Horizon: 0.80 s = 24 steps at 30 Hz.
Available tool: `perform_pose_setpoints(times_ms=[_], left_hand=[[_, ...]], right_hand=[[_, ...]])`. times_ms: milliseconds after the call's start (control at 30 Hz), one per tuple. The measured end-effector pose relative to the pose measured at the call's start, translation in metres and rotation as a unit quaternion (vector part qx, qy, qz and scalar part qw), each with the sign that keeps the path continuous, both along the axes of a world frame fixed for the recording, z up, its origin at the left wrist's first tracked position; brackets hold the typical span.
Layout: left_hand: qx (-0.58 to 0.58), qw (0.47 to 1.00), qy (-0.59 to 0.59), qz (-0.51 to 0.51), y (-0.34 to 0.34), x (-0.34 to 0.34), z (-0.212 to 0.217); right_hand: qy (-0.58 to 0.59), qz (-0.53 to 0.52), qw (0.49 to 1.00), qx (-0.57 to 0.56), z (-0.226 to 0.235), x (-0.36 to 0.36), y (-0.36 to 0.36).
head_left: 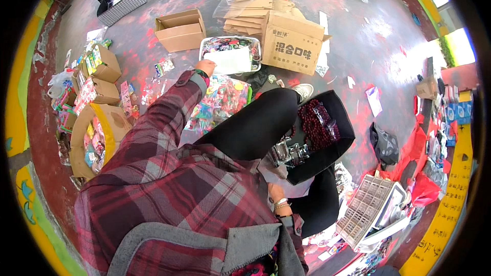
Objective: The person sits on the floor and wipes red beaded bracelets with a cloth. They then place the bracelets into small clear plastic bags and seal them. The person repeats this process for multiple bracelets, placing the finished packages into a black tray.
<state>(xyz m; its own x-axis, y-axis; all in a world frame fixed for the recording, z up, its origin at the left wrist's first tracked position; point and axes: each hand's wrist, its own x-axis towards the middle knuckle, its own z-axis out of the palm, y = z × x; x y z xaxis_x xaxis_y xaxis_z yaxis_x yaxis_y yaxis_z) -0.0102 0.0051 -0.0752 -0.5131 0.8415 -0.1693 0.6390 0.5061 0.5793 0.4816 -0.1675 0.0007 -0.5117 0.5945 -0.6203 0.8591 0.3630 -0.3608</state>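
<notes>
Reaches far forward with the left hand [206, 66], extending a nearly straight arm in a soft plaid sleeve. Curls those fingers at the near left corner of one white basket [203, 46], by the edge of one smooth, flat white sheet [232, 62]; cannot tell whether gripping it, touching it or only close to it. Holds the right hand [276, 192] low and near the body, between black-trousered legs [245, 125], with a bracelet [282, 203] at the wrist. Hides most of its fingers from view, beside a thin pale sheet [296, 189]; cannot tell whether closed on anything.

Shows glossy, multicoloured plastic packets [225, 97] heaped just on the near side of the left hand. Shows beyond that hand two upright cartons of stiff brown cardboard: one smaller open carton [179, 33] to its left and one larger printed carton [292, 44] to its right, with a layered stack of flattened cardboard [249, 7] behind. Shows three more cartons [105, 92] well to its left.

Shows ahead and right of the right hand one straight-sided black box [349, 145], containing round, dark red beads [316, 117] and at least two clear, glassy pieces [290, 152].
</notes>
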Motion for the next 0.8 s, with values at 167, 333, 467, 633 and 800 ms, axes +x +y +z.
perform_pose_setpoints(times_ms=[167,333,467,633,800], left_hand=[[-0.245,0.884,0.311,-0.249,0.007,-0.062,-0.057],[0.000,0.829,-0.426,0.362,0.007,-0.069,-0.103],[-0.047,0.884,-0.305,0.352,0.022,-0.044,-0.090],[-0.135,0.851,-0.358,0.360,0.035,-0.057,-0.105],[-0.091,0.822,-0.421,0.371,0.053,-0.054,-0.104]], right_hand=[[0.003,-0.020,1.000,-0.010,0.002,-0.007,0.012],[0.067,-0.041,0.997,-0.012,-0.019,0.003,0.011],[0.013,-0.038,0.999,-0.029,-0.005,-0.008,0.020],[0.007,-0.044,0.998,-0.036,-0.006,-0.005,0.019],[0.006,-0.046,0.998,-0.031,-0.006,-0.007,0.021]])
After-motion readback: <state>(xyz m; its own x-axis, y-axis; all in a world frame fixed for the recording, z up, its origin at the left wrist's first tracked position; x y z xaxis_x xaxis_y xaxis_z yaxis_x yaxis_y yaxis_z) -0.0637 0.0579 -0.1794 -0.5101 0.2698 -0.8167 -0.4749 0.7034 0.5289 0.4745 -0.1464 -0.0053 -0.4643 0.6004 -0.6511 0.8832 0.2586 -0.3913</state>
